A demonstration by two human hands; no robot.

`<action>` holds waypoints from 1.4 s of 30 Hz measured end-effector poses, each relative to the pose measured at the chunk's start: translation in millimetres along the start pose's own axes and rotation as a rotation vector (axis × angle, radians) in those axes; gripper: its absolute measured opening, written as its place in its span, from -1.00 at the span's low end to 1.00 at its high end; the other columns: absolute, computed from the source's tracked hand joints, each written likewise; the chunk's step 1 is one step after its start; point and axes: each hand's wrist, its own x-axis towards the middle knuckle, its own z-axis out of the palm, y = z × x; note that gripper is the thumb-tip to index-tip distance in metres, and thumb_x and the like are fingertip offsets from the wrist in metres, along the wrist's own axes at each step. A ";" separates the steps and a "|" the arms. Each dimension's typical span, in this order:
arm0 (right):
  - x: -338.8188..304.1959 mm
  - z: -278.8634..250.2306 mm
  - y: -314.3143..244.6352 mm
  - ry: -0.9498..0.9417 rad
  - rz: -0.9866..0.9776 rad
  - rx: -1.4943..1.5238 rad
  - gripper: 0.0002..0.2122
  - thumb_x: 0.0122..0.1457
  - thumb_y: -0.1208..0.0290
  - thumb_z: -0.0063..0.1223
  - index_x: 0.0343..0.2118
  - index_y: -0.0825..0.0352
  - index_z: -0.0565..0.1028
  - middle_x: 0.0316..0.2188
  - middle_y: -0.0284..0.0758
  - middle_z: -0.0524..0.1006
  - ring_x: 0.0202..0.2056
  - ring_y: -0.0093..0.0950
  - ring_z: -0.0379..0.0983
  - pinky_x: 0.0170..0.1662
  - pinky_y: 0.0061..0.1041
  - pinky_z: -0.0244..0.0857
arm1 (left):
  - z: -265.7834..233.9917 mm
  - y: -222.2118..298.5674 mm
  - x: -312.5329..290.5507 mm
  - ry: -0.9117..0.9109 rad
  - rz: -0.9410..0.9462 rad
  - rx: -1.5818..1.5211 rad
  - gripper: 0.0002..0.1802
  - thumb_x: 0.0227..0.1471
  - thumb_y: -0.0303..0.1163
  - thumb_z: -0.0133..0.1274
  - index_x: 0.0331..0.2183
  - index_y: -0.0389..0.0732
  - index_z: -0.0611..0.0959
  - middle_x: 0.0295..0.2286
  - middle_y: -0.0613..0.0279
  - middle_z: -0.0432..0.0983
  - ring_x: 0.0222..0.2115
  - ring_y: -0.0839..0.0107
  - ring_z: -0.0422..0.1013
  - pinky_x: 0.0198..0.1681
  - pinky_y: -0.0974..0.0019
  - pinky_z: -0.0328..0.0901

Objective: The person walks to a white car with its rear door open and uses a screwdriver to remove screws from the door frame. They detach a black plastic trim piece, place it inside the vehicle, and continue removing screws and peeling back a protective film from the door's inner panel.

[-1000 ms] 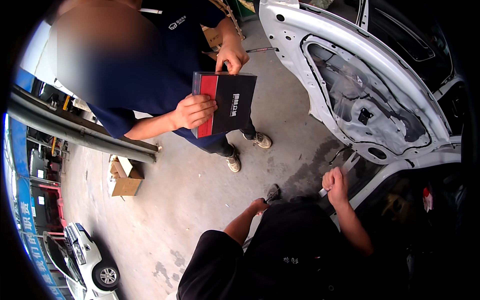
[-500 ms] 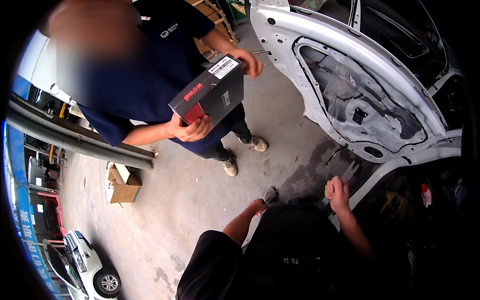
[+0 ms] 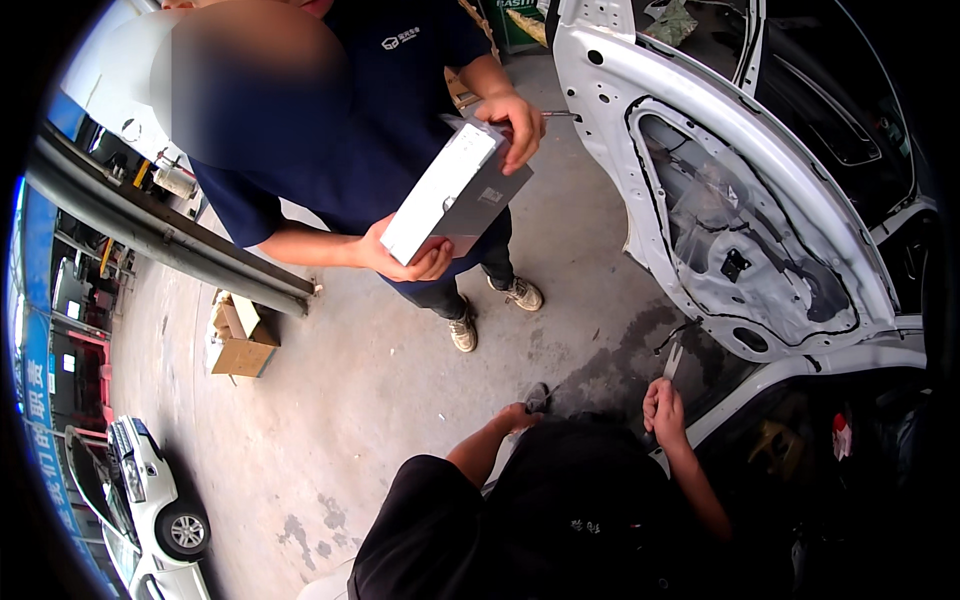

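Smooth metal is seen in the forked tool (image 3: 672, 368), glossy paint on the door (image 3: 700, 264), matt cardboard in the carton (image 3: 243, 357).

Left hand (image 3: 516, 416) partly hidden by shirt (image 3: 580, 480), grip unclear. Right hand (image 3: 664, 408) covers middle of forked tool (image 3: 674, 365). Co-worker's head (image 3: 250, 80) blurred. White car (image 3: 152, 488), near left, cut off. Car cabin (image 3: 815, 475), near right, too dark.
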 end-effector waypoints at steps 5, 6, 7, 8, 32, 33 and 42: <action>-11.9 -1.2 -4.1 0.053 -0.006 -0.114 -0.63 0.30 0.14 -0.39 -0.49 0.32 0.33 -0.74 -0.46 0.25 -0.78 -0.68 0.13 -0.73 -0.68 0.02 | 10.6 -17.9 9.2 0.031 0.004 0.056 -0.24 -0.10 0.33 -0.16 -0.32 -0.24 0.61 -0.37 -0.05 0.53 -0.27 0.10 0.45 -0.18 0.13 0.30; -13.0 -1.6 -4.4 0.050 -0.029 -0.169 -0.63 0.30 0.16 -0.38 -0.49 0.33 0.35 -0.74 -0.46 0.26 -0.78 -0.68 0.15 -0.72 -0.68 0.03 | 11.7 -19.8 8.6 0.041 0.024 0.059 -0.24 -0.09 0.33 -0.19 -0.35 -0.24 0.60 -0.43 -0.02 0.53 -0.33 0.12 0.47 -0.23 0.13 0.31; -13.2 -3.8 -3.2 0.037 -0.067 -0.237 -0.63 0.30 0.18 -0.37 -0.49 0.35 0.37 -0.75 -0.46 0.26 -0.77 -0.68 0.16 -0.71 -0.67 0.05 | 12.8 -20.4 9.5 0.050 0.031 0.068 -0.25 -0.09 0.32 -0.18 -0.34 -0.24 0.60 -0.42 -0.03 0.53 -0.32 0.11 0.46 -0.23 0.13 0.31; -14.0 -4.3 -2.2 0.040 -0.081 -0.269 -0.63 0.29 0.20 -0.36 -0.50 0.36 0.38 -0.76 -0.46 0.27 -0.77 -0.67 0.18 -0.70 -0.66 0.06 | 13.9 -21.1 9.9 0.057 0.037 0.079 -0.25 -0.08 0.31 -0.18 -0.33 -0.24 0.60 -0.41 -0.04 0.53 -0.31 0.10 0.46 -0.22 0.13 0.31; -21.2 -55.9 21.9 0.187 -0.030 -0.140 -0.75 0.28 0.29 -0.29 -0.45 0.32 0.35 -0.78 -0.51 0.20 -0.79 -0.73 0.07 -0.73 -0.69 -0.01 | -14.5 45.6 28.2 0.027 0.118 0.349 -0.36 -0.06 0.16 -0.14 -0.32 -0.27 0.59 -0.36 -0.13 0.51 -0.25 0.00 0.43 -0.19 0.05 0.29; -21.1 -62.1 23.0 0.206 -0.024 -0.130 -0.76 0.28 0.29 -0.28 -0.44 0.32 0.35 -0.78 -0.51 0.20 -0.79 -0.73 0.08 -0.73 -0.68 -0.02 | -16.0 56.9 27.1 0.019 0.125 0.351 -0.36 -0.06 0.15 -0.14 -0.31 -0.27 0.59 -0.33 -0.13 0.50 -0.24 -0.01 0.42 -0.18 0.05 0.28; -12.7 -112.3 45.7 0.355 -0.043 -0.109 -0.78 0.23 0.31 -0.15 -0.46 0.36 0.34 -0.75 -0.43 0.29 -0.72 -0.65 0.17 -0.65 -0.57 0.03 | -22.2 147.0 27.1 -0.069 0.193 0.483 -0.41 -0.08 0.11 -0.09 -0.25 -0.23 0.57 -0.25 -0.08 0.49 -0.18 0.05 0.40 -0.14 0.07 0.28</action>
